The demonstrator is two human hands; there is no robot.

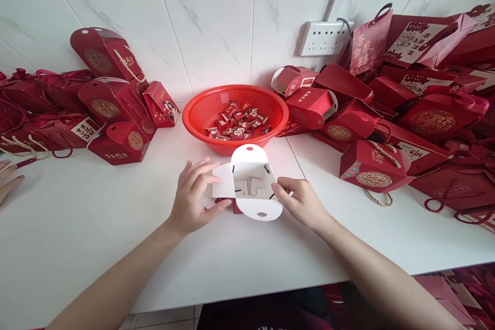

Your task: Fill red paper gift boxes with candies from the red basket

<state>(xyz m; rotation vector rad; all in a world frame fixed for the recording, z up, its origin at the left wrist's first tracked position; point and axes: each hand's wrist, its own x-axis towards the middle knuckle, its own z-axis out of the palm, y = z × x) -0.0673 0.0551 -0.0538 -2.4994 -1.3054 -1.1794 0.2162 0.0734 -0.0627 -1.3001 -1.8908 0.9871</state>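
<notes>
An opened gift box (255,174), white inside and red outside, stands on the white table in front of me. Its lid flaps are folded outward, and the inside shows dark cord ends and white cardboard bottom panels. My right hand (299,198) pinches the right wall of the box between thumb and fingers. My left hand (195,193) is at the left side, fingers apart, with fingertips over the white left flap (224,180) and the thumb near the lower left wall. Behind the box is a red plastic basket (193,129) with many small wrapped candies (242,121).
Red gift boxes (116,103) stand at the left. A large pile of red boxes and bags (386,129) covers the right side. Part of another person's hand (8,180) shows at the left edge. A socket panel (323,38) is on the tiled wall.
</notes>
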